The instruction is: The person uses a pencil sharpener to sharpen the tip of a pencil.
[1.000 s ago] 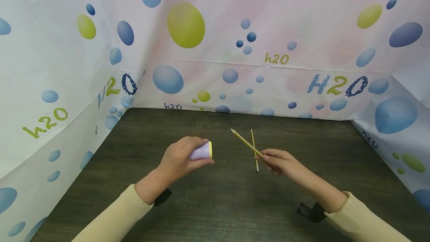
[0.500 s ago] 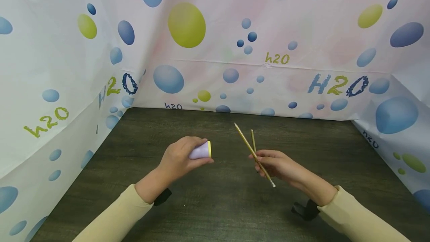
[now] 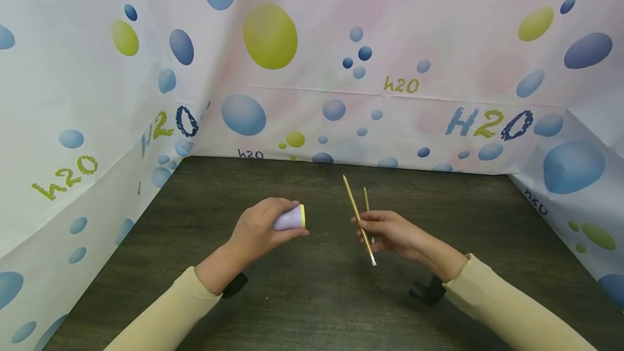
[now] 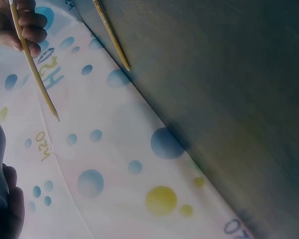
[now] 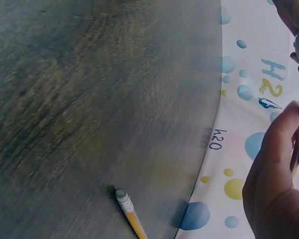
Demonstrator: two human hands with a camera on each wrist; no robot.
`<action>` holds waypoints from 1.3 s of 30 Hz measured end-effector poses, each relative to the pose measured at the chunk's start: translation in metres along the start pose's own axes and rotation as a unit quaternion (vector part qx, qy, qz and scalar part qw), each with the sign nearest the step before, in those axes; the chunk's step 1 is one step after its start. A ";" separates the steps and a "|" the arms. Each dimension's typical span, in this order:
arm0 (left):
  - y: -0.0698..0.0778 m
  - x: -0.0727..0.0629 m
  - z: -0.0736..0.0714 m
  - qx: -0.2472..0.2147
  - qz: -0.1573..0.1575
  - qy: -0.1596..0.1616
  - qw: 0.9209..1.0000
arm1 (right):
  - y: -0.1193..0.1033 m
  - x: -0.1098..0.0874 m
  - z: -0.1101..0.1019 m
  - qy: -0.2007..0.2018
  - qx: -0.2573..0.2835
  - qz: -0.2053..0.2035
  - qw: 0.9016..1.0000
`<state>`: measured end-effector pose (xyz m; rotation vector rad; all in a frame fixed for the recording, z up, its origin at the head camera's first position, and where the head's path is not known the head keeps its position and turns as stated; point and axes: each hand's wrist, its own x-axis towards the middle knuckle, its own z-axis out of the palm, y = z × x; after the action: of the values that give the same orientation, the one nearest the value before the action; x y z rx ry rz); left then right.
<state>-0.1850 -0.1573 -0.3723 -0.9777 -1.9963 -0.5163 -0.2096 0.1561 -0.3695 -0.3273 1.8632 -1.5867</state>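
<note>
My left hand (image 3: 260, 229) grips a lilac cylinder (image 3: 288, 219) with a yellow edge at its right end, lying on its side in the grasp. Whether that end is hollow I cannot tell. Opposite it, my right hand (image 3: 392, 234) pinches a yellow pencil (image 3: 355, 207) between thumb and fingers, point up and away, white end down. A second pencil (image 3: 366, 199) lies on the table behind this hand, its middle covered by the fingers. In the left wrist view, the held pencil (image 4: 36, 74) hangs apart from the lying pencil (image 4: 112, 37).
A dark wood-look table (image 3: 302, 302) spreads under both hands. White sheeting (image 3: 312, 123) printed with blue and green dots and "H2O" lettering walls in the back and both sides. Black straps (image 3: 429, 290) hang at the wrists.
My right hand has moved left, toward the cylinder. The held pencil has swung from a slant to nearly upright, its white end now showing below the fingers. My left hand has hardly moved.
</note>
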 end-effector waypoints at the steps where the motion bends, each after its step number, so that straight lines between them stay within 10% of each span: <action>1: 0.000 0.000 0.000 0.000 -0.001 -0.001 1.000 | -0.001 0.001 0.000 0.002 0.003 0.002 1.000; 39: -0.001 -0.001 0.000 0.010 -0.022 -0.029 0.999 | -0.004 0.075 0.005 0.086 0.013 0.058 0.995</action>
<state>-0.1856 -0.1582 -0.3734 -0.9482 -2.0739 -0.4951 -0.2636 0.1085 -0.3900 -0.0701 1.9503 -1.6007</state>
